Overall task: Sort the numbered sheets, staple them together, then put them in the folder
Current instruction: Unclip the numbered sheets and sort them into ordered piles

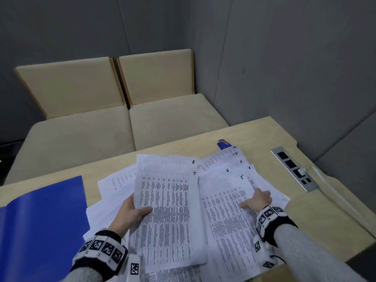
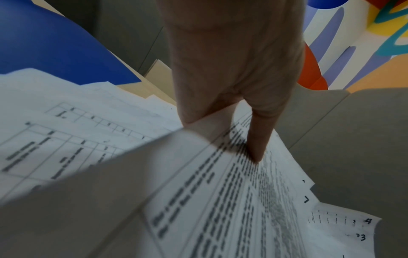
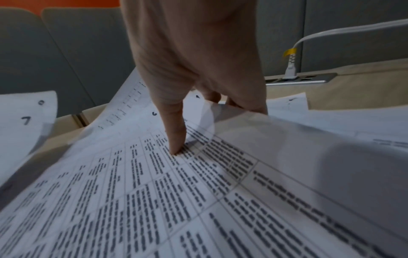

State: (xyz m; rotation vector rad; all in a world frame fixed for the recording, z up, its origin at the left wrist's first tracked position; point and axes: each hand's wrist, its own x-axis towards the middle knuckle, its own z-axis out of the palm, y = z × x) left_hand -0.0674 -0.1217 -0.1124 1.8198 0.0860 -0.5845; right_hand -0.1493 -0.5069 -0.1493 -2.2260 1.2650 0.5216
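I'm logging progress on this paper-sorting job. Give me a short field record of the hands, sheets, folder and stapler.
left hand: grips the printed sheets numbered 7 and 8
right hand: pinches the printed sheet numbered 5
sheets 1 to 4: fanned behind
blue folder: open, left on the pale wooden table
blue stapler: partly hidden behind sheets

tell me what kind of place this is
Probably an office meeting booth: a light wooden table with a built-in power socket strip, a beige cushioned bench behind it, and grey padded walls close around. Printed sheets and a blue folder lie on the table.
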